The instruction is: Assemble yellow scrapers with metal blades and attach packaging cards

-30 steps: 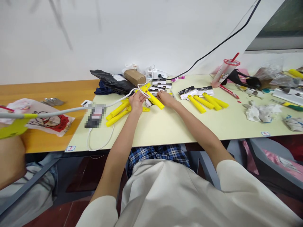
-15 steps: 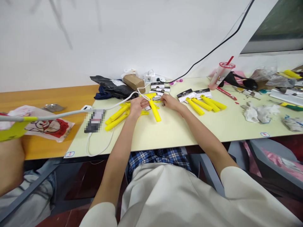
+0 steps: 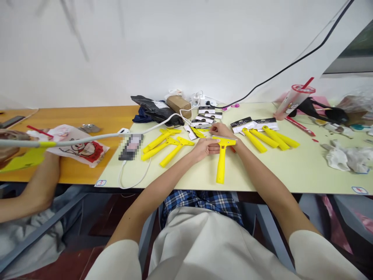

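My left hand [image 3: 205, 149] is closed on the head of a yellow scraper [image 3: 221, 161], whose handle points toward me. Just beyond it, my right hand [image 3: 220, 129] has its fingers bent together near the black-and-white cards [image 3: 204, 120]; what they hold, if anything, is too small to tell. Several loose yellow scrapers [image 3: 175, 151] lie left of my hands. On the right, more yellow handles [image 3: 255, 140] stick out from black-and-white header cards [image 3: 241, 123].
A pixelated phone [image 3: 131, 147] with a white cable lies at the left. Behind are a black bag [image 3: 155, 111], a brown box [image 3: 179, 105] and plugs. A cup [image 3: 294, 102] and crumpled tissues [image 3: 338, 155] are right. Another person's arm [image 3: 43, 186] is far left.
My left hand has moved right and nearer, bringing a yellow scraper in front of my right hand. The view has shifted, and the other person's arm has moved.
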A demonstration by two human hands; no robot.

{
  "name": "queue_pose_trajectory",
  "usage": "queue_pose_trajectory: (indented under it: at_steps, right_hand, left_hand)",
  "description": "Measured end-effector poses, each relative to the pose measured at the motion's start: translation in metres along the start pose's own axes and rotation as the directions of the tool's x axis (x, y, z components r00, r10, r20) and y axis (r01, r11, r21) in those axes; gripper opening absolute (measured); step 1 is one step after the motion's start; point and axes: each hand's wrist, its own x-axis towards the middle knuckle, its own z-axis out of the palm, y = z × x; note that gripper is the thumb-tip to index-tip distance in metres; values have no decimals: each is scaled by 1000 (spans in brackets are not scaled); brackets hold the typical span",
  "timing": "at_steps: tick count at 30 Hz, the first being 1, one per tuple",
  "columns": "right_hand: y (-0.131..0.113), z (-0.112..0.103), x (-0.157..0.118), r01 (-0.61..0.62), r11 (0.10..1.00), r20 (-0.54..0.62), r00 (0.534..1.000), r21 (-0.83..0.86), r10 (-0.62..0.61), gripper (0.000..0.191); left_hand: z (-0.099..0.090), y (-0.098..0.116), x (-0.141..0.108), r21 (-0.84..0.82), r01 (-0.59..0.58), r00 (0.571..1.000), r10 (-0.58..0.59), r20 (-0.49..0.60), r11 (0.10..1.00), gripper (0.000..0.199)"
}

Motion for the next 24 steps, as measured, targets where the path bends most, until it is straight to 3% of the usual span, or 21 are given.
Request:
queue_pose_trajectory:
  at_steps: [16,21,24]
  right_hand:
    - [2,-1,-8,-107,988,-50,994,-115,102,11]
    - [1,-14,-7,-90,995,-161,984,-46,81,14]
    - [2,-33,-11,-43,989,-253,964,139,77,22]
  left_hand:
    - [2,-1,-3,130,5,1000,-5,-6,992,31]
    - [0,0,0,102,-47,996,54,-66,994,23]
    - [-1,3,2,69,-74,984,84,-154,995,20]
